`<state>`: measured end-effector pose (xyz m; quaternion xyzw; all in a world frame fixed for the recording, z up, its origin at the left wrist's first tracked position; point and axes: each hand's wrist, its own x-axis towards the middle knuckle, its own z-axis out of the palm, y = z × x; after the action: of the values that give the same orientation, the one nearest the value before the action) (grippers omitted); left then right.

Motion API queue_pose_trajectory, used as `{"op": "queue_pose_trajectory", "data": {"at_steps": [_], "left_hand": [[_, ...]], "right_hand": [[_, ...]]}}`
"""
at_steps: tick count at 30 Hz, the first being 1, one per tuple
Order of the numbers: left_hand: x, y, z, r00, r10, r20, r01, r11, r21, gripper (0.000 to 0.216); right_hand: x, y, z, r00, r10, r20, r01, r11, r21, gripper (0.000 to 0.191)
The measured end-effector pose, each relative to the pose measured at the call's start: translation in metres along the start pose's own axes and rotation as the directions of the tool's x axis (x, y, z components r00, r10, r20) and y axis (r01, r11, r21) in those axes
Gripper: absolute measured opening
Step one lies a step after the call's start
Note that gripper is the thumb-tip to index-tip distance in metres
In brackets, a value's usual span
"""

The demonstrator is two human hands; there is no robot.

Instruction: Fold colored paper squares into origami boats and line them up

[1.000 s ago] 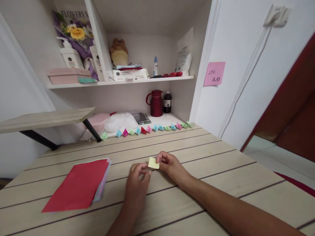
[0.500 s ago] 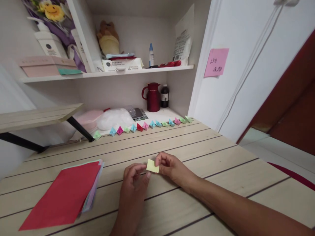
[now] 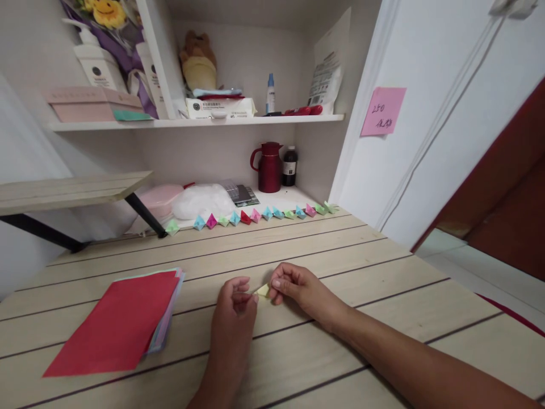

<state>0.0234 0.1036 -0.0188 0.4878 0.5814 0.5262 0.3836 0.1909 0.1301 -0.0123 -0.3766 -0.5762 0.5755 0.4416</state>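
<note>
Between my two hands, just above the wooden tabletop (image 3: 323,352), is a small folded piece of yellow paper (image 3: 263,291). My right hand (image 3: 298,288) pinches its right side between thumb and fingers. On the other side, my left hand (image 3: 235,304) has its thumb and fingertips closed at the paper's left corner. Only a small pale triangle of the paper shows; the fingers cover the rest.
Left of my hands lies a stack of coloured paper with a red sheet (image 3: 114,324) on top. A row of small folded paper boats (image 3: 246,217) lines the table's back edge. Behind stand a red jug (image 3: 269,167) and a dark bottle (image 3: 289,166). A raised wooden shelf (image 3: 72,190) stands left.
The yellow paper showed as a flat square and now appears as a smaller triangle. My left fingers have closed on its left corner. The camera view has shifted slightly.
</note>
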Motion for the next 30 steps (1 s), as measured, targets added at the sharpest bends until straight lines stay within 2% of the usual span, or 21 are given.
{"op": "queue_pose_trajectory", "data": {"at_steps": [7, 13, 15, 19, 27, 30], "left_hand": [[-0.003, 0.003, -0.001, 0.999, 0.048, 0.008, -0.048, 0.995, 0.089, 0.03], [-0.003, 0.003, -0.006, 0.999, 0.039, 0.011, -0.04, 0.995, 0.092, 0.03], [-0.003, 0.002, -0.006, 0.999, 0.047, 0.009, -0.047, 0.996, 0.081, 0.028], [-0.002, 0.0, -0.004, 0.998, 0.059, 0.027, -0.061, 0.995, 0.08, 0.025], [-0.003, -0.005, 0.002, 0.976, 0.204, 0.073, -0.213, 0.967, 0.138, 0.024], [-0.003, -0.005, 0.002, 0.972, 0.23, 0.052, -0.236, 0.946, 0.221, 0.014]], "right_hand": [[-0.003, 0.0, -0.001, 0.996, -0.055, -0.068, 0.033, 0.959, -0.281, 0.012], [-0.003, 0.002, -0.007, 0.973, -0.183, -0.14, 0.086, 0.851, -0.518, 0.024], [-0.003, 0.003, -0.008, 0.971, -0.196, -0.136, 0.097, 0.845, -0.526, 0.033], [-0.003, 0.005, -0.005, 0.985, -0.164, -0.048, 0.12, 0.864, -0.489, 0.043], [-0.002, 0.009, 0.002, 0.987, -0.161, -0.009, 0.141, 0.888, -0.438, 0.048], [-0.004, 0.008, 0.006, 0.989, -0.148, -0.003, 0.135, 0.912, -0.388, 0.048]]}}
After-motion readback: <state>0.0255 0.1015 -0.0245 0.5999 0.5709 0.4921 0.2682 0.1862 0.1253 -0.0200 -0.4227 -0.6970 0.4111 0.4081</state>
